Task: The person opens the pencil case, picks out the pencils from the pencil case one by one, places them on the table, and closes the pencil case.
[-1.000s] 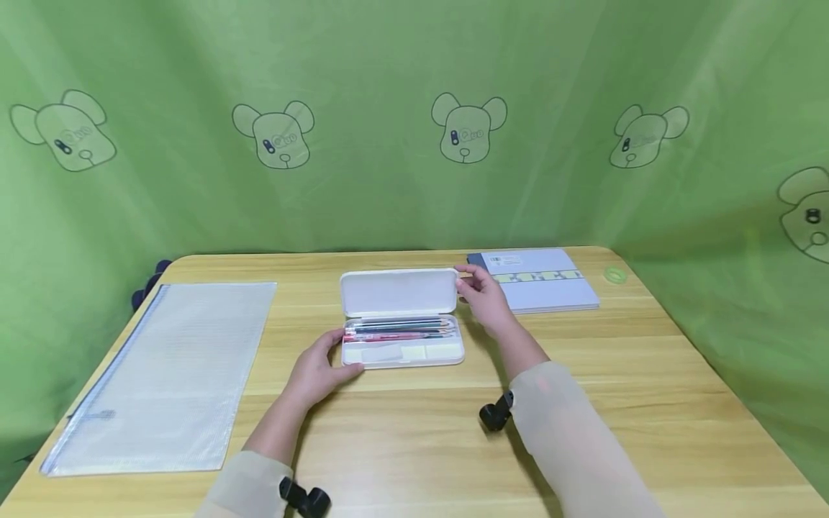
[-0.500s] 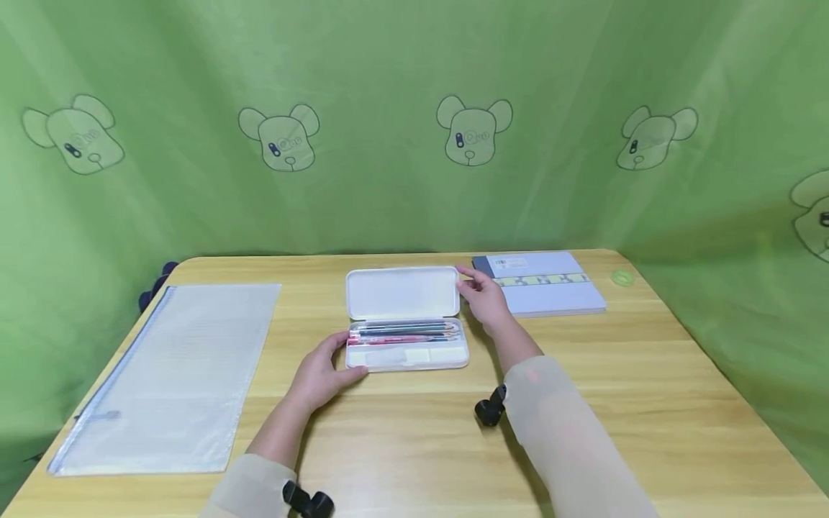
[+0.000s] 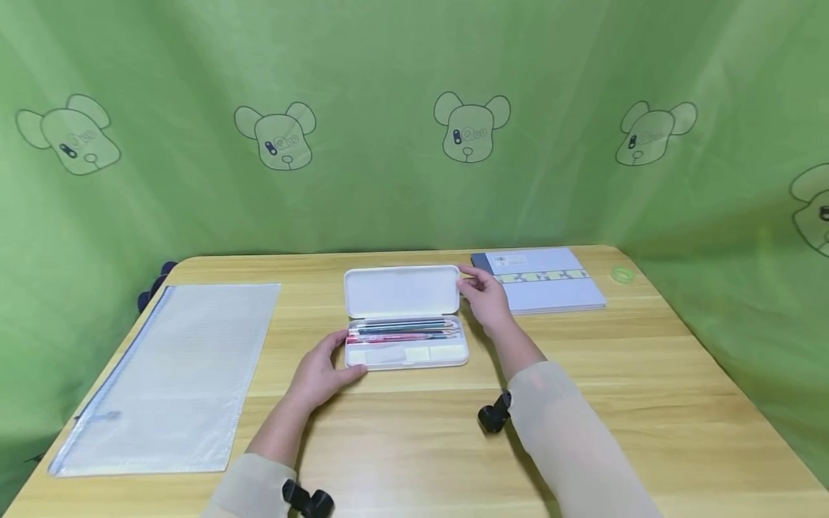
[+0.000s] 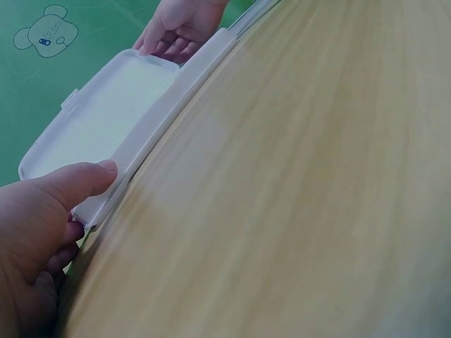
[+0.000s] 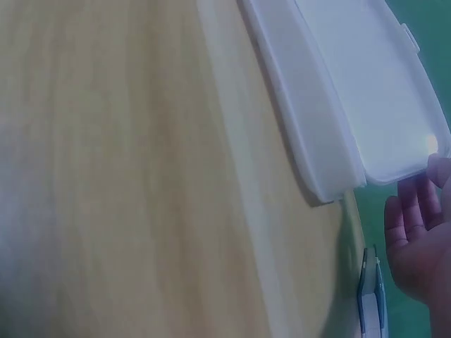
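A white pencil case (image 3: 447,352) lies on the table with its hinged lid (image 3: 401,291) raised at the back. Several pencils (image 3: 401,327) fill its rear compartment, one or more of them pink-red, and a pale block like an eraser (image 3: 385,355) is in the front part. My left hand (image 3: 319,370) grips the base's left end, thumb at the front corner and fingers along the side. At the lid's right edge, my right hand (image 3: 487,301) pinches the rim between thumb and fingers; the right wrist view shows the other fingers loosely curled below the rim.
A translucent zip pouch (image 3: 175,374) lies flat at the left of the wooden table (image 3: 414,446). Behind the right hand is a light blue notebook (image 3: 550,293), with a small green disc (image 3: 622,274) beside it. Green curtain (image 3: 376,201) hangs around the table.
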`<control>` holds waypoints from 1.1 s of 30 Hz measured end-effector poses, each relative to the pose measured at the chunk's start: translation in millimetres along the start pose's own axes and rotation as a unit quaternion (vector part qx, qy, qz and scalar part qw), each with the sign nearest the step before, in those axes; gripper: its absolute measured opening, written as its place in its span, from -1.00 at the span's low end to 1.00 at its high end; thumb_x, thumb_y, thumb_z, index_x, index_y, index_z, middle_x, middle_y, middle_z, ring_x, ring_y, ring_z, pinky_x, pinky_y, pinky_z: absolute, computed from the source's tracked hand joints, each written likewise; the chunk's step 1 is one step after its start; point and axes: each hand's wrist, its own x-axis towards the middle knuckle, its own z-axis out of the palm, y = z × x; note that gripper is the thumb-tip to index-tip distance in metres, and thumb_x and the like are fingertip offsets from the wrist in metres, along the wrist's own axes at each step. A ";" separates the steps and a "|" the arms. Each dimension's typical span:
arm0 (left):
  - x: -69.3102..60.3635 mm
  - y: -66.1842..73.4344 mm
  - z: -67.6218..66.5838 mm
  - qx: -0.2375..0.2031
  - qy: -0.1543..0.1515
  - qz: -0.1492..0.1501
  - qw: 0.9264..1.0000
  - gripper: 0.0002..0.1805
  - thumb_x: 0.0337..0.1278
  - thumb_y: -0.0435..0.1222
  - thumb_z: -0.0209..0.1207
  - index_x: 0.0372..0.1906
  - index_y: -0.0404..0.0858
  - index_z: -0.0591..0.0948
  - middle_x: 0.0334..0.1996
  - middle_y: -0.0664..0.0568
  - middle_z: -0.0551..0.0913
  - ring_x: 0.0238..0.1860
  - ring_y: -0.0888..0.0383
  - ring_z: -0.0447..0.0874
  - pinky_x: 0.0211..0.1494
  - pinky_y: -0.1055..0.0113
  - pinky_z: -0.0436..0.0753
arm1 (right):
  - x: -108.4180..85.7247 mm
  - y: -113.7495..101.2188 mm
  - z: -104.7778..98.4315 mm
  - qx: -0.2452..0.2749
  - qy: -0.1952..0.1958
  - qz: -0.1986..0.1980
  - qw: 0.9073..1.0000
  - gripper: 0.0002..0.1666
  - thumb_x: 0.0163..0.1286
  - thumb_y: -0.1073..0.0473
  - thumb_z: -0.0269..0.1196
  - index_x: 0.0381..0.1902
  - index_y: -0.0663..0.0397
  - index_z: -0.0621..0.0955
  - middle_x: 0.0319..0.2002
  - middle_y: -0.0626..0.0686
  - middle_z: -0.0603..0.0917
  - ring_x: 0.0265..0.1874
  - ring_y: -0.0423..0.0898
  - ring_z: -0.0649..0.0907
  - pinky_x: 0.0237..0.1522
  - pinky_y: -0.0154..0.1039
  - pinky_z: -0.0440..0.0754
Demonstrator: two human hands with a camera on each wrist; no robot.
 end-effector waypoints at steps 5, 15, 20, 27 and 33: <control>0.4 -1.4 -0.7 0.000 0.001 0.002 1.000 -0.13 -0.02 -0.10 0.41 0.41 -0.28 0.34 0.39 -0.17 0.41 0.46 -0.15 0.28 0.54 -0.05 0.24 | -5.9 -4.5 -6.6 -0.017 -0.020 -0.018 0.999 -0.51 0.39 0.23 0.22 0.27 0.09 0.49 -0.15 -0.04 0.58 -0.23 -0.26 0.53 -0.15 -0.47 0.58; 2.8 -0.3 -4.4 0.005 0.001 0.008 1.000 -0.13 -0.02 -0.11 0.41 0.41 -0.28 0.33 0.39 -0.18 0.41 0.45 -0.16 0.27 0.53 -0.07 0.23 | -33.1 -10.6 -15.7 -0.120 -0.081 -0.079 0.986 -0.65 0.33 0.26 0.27 0.02 0.30 0.51 -0.14 0.14 0.61 -0.19 -0.11 0.55 -0.10 -0.41 0.56; 1.8 0.6 -2.9 0.002 -0.004 0.005 1.000 -0.13 -0.02 -0.10 0.41 0.41 -0.27 0.34 0.39 -0.16 0.41 0.46 -0.14 0.27 0.54 -0.04 0.23 | -41.7 -9.9 -11.2 -0.227 -0.154 -0.099 0.956 -0.71 0.32 0.22 0.28 -0.02 0.18 0.62 -0.11 0.14 0.67 -0.07 0.02 0.61 0.04 -0.12 0.61; 1.3 -1.1 -0.5 0.004 -0.005 0.005 1.000 -0.12 -0.02 -0.09 0.41 0.42 -0.26 0.33 0.40 -0.17 0.40 0.47 -0.14 0.26 0.54 -0.05 0.23 | -43.9 -12.2 1.4 -0.352 -0.207 -0.100 0.907 -0.64 0.35 0.20 0.27 0.09 0.12 0.64 0.07 0.13 0.68 0.14 0.08 0.60 0.29 0.05 0.51; 0.9 -1.5 0.2 0.004 -0.006 0.002 1.000 -0.12 -0.02 -0.08 0.41 0.42 -0.26 0.33 0.40 -0.16 0.39 0.47 -0.14 0.26 0.55 -0.05 0.22 | -43.0 -14.0 7.4 -0.414 -0.215 -0.117 0.877 -0.70 0.34 0.20 0.28 0.02 0.10 0.68 0.03 0.12 0.71 0.13 0.08 0.62 0.28 0.04 0.52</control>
